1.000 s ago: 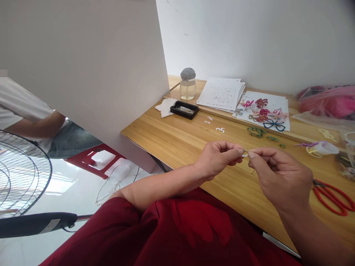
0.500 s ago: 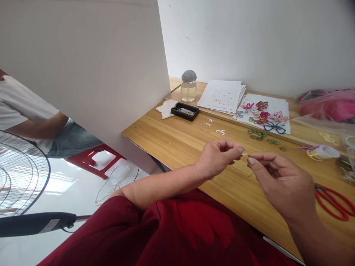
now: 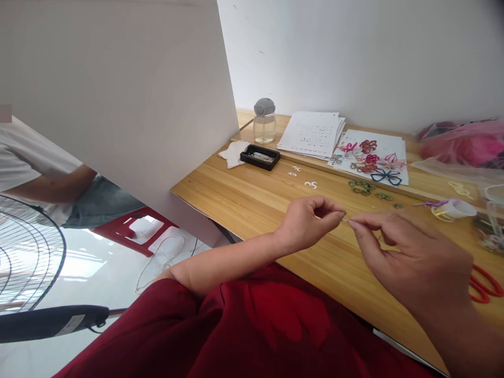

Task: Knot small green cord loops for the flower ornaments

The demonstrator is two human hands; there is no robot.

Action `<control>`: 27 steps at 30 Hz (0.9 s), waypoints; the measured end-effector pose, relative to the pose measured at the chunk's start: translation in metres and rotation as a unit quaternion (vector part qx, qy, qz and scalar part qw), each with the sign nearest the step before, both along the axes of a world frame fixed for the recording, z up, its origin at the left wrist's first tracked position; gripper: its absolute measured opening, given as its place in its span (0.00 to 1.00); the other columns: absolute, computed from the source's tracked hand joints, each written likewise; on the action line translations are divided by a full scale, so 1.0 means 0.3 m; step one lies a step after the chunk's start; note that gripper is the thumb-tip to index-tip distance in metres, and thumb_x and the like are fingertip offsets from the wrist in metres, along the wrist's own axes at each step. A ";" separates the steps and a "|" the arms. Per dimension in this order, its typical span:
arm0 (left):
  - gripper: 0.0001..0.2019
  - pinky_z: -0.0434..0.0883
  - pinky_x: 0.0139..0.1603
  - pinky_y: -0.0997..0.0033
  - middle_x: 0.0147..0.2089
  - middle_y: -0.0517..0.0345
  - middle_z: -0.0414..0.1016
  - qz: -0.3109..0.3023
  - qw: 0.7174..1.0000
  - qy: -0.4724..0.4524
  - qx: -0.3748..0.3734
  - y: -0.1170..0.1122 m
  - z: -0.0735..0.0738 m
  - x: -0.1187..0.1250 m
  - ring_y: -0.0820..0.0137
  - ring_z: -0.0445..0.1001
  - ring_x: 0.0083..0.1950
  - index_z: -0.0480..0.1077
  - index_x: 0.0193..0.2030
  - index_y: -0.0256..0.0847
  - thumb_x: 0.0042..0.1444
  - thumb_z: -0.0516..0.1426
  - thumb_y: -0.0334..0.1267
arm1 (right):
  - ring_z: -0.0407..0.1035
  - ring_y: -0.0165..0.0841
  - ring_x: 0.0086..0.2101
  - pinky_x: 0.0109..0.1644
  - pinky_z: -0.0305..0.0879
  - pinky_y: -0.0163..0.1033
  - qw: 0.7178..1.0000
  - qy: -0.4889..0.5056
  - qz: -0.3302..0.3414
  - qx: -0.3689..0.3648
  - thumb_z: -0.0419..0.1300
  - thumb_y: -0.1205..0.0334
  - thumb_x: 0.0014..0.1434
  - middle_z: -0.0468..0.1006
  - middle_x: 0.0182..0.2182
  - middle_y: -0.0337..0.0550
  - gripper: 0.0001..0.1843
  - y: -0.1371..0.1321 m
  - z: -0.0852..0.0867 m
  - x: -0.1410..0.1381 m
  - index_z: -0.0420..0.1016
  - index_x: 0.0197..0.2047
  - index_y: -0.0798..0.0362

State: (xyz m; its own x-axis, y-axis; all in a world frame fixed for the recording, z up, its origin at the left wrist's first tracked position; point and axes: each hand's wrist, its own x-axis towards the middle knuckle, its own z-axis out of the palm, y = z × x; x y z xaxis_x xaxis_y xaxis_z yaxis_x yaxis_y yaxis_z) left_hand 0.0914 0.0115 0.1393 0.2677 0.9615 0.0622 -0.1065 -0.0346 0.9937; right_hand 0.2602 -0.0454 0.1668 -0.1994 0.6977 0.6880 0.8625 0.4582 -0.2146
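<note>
Over the wooden table [image 3: 252, 207] my two hands meet almost fingertip to fingertip. My left hand [image 3: 311, 223] is closed in a pinch on a small white curved piece, mostly covered by the fingertips. Thumb and forefinger of my right hand [image 3: 409, 252] are also pressed together, at the end of that piece; a thin thread seems to run from them, too fine to make out well. Several white curved cut-outs [image 3: 311, 185] lie on the table beyond my left hand. Green looped pieces [image 3: 361, 187] lie past the fingertips.
Red-handled scissors [image 3: 486, 283] lie partly behind my right hand. A spool [image 3: 453, 209] stands at the right. Farther back are a black tray [image 3: 260, 157], a bottle [image 3: 264, 123], paper sheets [image 3: 309, 134] and colourful flower pieces [image 3: 370, 157]. A fan [image 3: 27, 257] and a seated person are left.
My right hand has moved in and turned, now hiding more of the scissors. The white piece between the fingertips shows less. My left hand keeps its pinch; the view shifted slightly.
</note>
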 end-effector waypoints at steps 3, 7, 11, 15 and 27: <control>0.15 0.69 0.38 0.72 0.31 0.59 0.78 -0.053 0.999 0.005 0.009 -0.004 0.006 -0.013 0.75 0.71 0.32 0.78 0.33 0.38 0.52 0.72 0.47 | 0.75 0.39 0.32 0.38 0.67 0.45 0.999 0.038 -0.006 -0.021 0.63 0.56 0.70 0.81 0.30 0.41 0.07 0.042 0.028 0.026 0.83 0.41 0.42; 0.20 0.67 0.37 0.73 0.31 0.59 0.77 -0.097 0.994 -0.040 -0.042 -0.001 0.014 -0.025 0.76 0.71 0.32 0.78 0.35 0.36 0.48 0.75 0.50 | 0.66 0.32 0.23 0.28 0.60 0.41 0.970 0.202 -0.002 -0.134 0.69 0.50 0.63 0.79 0.26 0.39 0.08 0.105 0.011 0.058 0.85 0.37 0.44; 0.23 0.69 0.39 0.72 0.31 0.58 0.78 -0.105 0.988 -0.093 -0.069 0.008 0.010 -0.026 0.76 0.73 0.33 0.78 0.36 0.35 0.45 0.76 0.51 | 0.59 0.26 0.19 0.20 0.53 0.34 0.868 0.412 0.045 -0.274 0.79 0.41 0.48 0.74 0.21 0.36 0.21 0.131 -0.042 0.053 0.83 0.32 0.48; 0.22 0.69 0.39 0.71 0.31 0.58 0.78 -0.072 0.989 -0.105 -0.077 0.013 -0.002 -0.019 0.75 0.74 0.34 0.78 0.36 0.36 0.44 0.76 0.50 | 0.54 0.23 0.16 0.16 0.49 0.31 0.801 0.488 0.083 -0.336 0.82 0.40 0.40 0.72 0.18 0.34 0.25 0.116 -0.072 0.032 0.83 0.28 0.51; 0.22 0.69 0.35 0.73 0.31 0.61 0.76 -0.027 0.989 -0.117 -0.091 -0.009 -0.004 -0.009 0.76 0.72 0.32 0.76 0.35 0.37 0.46 0.75 0.51 | 0.74 0.33 0.24 0.27 0.69 0.38 0.935 0.306 0.022 -0.177 0.73 0.54 0.58 0.84 0.27 0.38 0.05 0.027 -0.067 -0.001 0.86 0.35 0.44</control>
State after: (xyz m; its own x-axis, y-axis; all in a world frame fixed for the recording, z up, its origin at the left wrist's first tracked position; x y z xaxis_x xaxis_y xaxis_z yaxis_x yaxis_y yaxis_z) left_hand 0.0887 0.0088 0.1380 0.3185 0.9469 -0.0440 -0.3312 0.1547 0.9308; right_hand 0.2598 -0.0373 0.1467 0.1220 0.9035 0.4109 0.5106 0.2979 -0.8066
